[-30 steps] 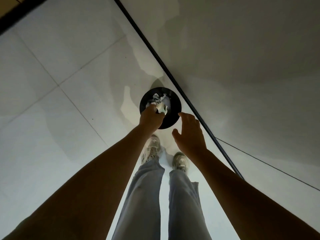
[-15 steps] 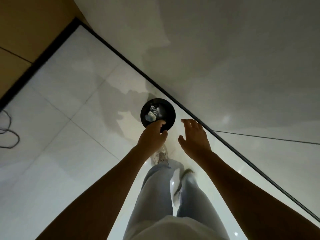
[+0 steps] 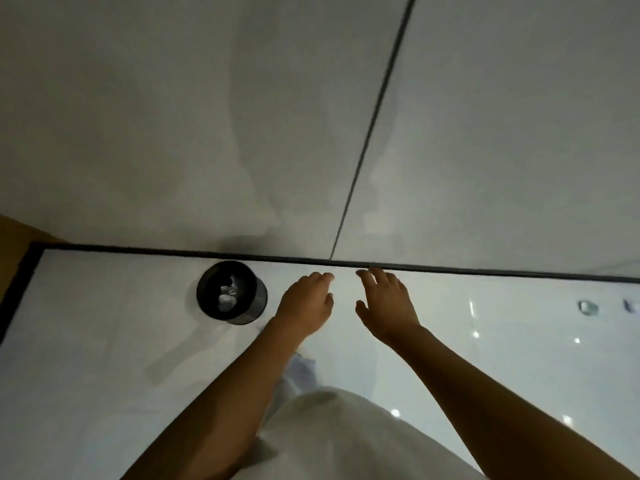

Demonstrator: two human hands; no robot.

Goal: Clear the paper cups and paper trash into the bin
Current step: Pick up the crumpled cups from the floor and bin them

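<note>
Head view: black bin (image 3: 231, 292) holds crumpled paper (image 3: 227, 296).

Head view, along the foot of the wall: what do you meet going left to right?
Bin with crumpled paper inside → left hand → right hand → small round object on the floor, too blurred to identify.

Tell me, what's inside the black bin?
The black bin on the floor holds pale crumpled paper trash. It is too blurry to pick out any cups, and whatever lies under the paper or down by the bin's wall is hidden.
</note>
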